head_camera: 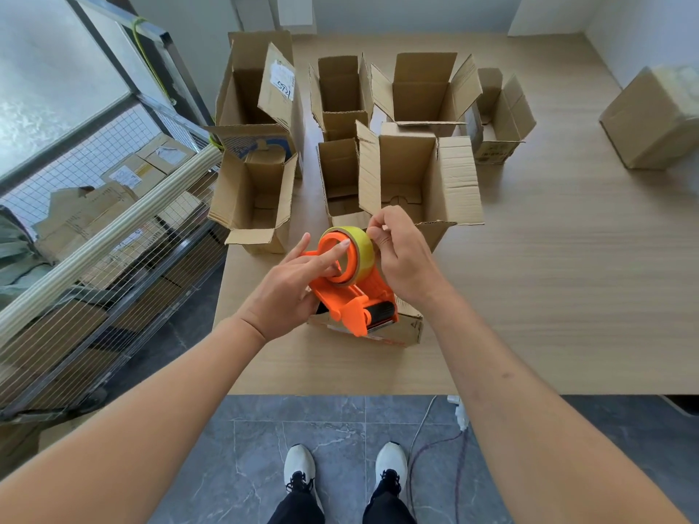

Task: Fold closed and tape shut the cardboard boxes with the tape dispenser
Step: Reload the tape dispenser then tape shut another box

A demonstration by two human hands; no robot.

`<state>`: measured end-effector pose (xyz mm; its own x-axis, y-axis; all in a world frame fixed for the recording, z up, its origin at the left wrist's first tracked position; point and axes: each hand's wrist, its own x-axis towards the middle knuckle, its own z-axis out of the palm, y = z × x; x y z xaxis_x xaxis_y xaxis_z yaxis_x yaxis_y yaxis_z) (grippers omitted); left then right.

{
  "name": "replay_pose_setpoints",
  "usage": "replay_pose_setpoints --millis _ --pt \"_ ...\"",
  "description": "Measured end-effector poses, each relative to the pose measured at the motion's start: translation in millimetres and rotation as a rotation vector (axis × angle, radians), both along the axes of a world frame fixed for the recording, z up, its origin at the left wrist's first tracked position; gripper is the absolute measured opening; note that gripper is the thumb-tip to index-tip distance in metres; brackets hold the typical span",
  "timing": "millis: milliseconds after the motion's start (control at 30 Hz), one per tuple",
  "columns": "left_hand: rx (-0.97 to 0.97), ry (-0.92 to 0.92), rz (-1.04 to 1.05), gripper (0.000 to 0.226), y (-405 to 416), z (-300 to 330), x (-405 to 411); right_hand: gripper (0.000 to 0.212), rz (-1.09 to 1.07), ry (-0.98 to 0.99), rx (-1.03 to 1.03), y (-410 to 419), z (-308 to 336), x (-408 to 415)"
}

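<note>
An orange tape dispenser [350, 293] is held at the centre of the frame, above a small closed cardboard box [406, 329] that sits near the front edge of the wooden table [567, 296]. The dispenser's body is gripped from the left by the left hand [291, 293], whose index finger is laid straight across the hub of the yellowish tape roll [350, 245]. The rim of the roll is pinched at its upper right by the curled fingers of the right hand [401, 255]; whether a tape end is caught there cannot be told

Behind the hands, open cardboard boxes are crowded together in the upper middle of the frame, flaps upright or splayed: a tall box [261, 88] at upper left, an open box [255, 198] at the table's left edge, and a wide-flapped box [420, 175] just behind the right hand, its front flap near the wrist. A closed box [654, 119] is seen well apart at upper right, close to the right edge of the frame. Bare tabletop is left between it and the cluster, and along the right half of the table. A wire-mesh cart [106, 228] holding flattened cardboard is seen just beside the table's left edge. White shoes [300, 470] are seen on the grey tile floor [227, 467] at the bottom
</note>
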<state>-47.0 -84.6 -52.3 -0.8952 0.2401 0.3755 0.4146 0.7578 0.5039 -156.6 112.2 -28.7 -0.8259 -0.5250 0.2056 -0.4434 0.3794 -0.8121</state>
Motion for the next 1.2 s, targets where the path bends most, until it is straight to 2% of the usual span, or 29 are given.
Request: replay_pose_setpoints --millis 67,167,300,367,467,600,667,733,867,933,1067,1200 --pt "0.017 -0.008 0.020 0.068 -3 5 2 0.013 -0.031 -0.039 -0.060 3 5 4" --pt "0.037 -0.027 0.110 0.073 -12 11 7 0.013 -0.006 -0.189 -0.135 9 12 11" --pt "-0.007 -0.010 0.073 0.072 -12 27 11 0.010 0.008 -0.395 -0.260 12 22 19" --pt "-0.024 -0.005 0.054 0.069 -9 34 13 0.013 -0.016 -0.393 -0.290 12 27 23" --pt "-0.070 -0.014 -0.007 0.066 -6 44 17 0.024 -0.130 -0.256 -0.230 16 30 27" --pt "-0.125 -0.046 -0.109 0.062 -8 54 23 0.038 -0.187 -0.314 -0.219 25 33 34" --pt "-0.134 -0.059 -0.148 0.063 -9 57 25 0.020 -0.197 -0.342 -0.239 28 32 41" --pt "-0.150 -0.056 -0.159 0.064 -8 57 26 0.012 -0.235 -0.377 -0.296 30 30 49" --pt "-0.177 -0.068 -0.085 0.061 -15 52 30 0.015 -0.336 -0.459 -0.476 39 27 60" --pt "-0.199 -0.103 -0.039 0.059 -20 51 30 0.016 -0.344 -0.451 -0.489 42 28 63" --pt "-0.213 -0.153 -0.072 0.053 -18 53 24 0.010 -0.383 -0.444 -0.552 44 28 67" --pt "-0.237 -0.243 -0.085 0.053 -14 59 18 0.007 -0.480 -0.510 -0.614 45 25 75"
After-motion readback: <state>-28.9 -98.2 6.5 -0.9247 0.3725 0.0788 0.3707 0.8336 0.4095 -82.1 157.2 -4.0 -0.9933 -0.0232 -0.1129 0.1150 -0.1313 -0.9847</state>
